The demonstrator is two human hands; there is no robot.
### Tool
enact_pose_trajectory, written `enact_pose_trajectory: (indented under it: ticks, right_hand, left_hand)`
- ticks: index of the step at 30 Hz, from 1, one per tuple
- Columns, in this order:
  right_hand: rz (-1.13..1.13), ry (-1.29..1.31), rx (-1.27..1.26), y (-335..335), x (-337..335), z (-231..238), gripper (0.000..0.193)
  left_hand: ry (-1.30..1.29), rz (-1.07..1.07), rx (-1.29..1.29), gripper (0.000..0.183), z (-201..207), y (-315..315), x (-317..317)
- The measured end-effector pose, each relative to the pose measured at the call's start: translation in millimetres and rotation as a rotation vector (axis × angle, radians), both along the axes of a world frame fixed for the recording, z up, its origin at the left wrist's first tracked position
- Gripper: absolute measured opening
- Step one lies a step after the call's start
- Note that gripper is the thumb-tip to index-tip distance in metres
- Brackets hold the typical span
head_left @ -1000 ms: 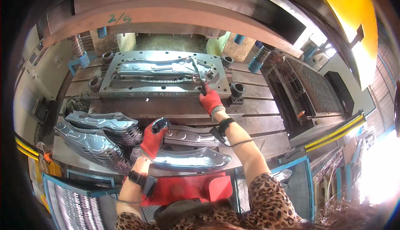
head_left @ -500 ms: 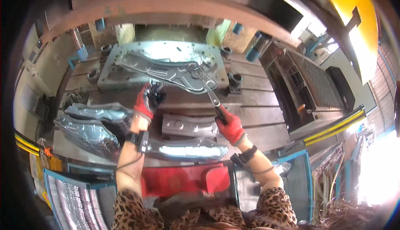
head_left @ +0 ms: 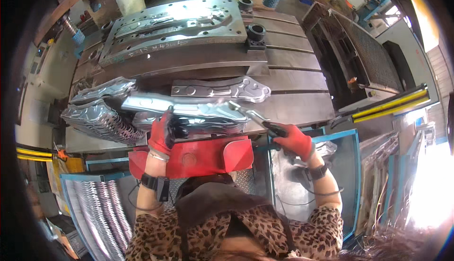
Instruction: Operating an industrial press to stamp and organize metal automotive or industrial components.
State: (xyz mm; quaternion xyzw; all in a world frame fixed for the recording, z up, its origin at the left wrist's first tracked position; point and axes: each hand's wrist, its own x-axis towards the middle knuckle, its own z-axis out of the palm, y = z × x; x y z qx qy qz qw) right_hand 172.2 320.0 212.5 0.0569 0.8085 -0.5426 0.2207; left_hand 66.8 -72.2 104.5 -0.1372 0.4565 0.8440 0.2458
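A long stamped metal panel, blurred by motion, hangs over a stack of similar panels at the table's near edge. My left hand, in a red glove with dark fingers, is closed on the panel's near edge. In my right hand, also red-gloved, is the black handle of a long metal hand tool. Its metal end meets the panel's right end; how it grips there is too blurred to tell. Just beyond lies another stamped panel, flat on the table.
A large die block with posts stands at the back of the slotted press table. More stacked panels lie at left. A red box-like unit is before me. Yellow-striped bars flank the table; blue-framed bins stand below.
The panel has come off the die toward me, over the near stack, with both hands drawn back. My view has shifted, showing the die's bare top.
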Motion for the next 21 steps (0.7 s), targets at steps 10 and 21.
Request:
enact_pose_trajectory:
  ticks: [10,21]
  right_hand:
    - [0.151,0.073,-0.118,-7.9,-17.7,-42.8,0.05]
    - [-0.273,0.385,0.554,-0.5,-1.9,-156.1,0.061]
  left_hand:
    - [-0.18,-0.004,-0.405,0.061,-35.6,-6.4,19.0]
    - [-0.194,0.003,-0.29,0.054,-35.1,-9.9,18.6]
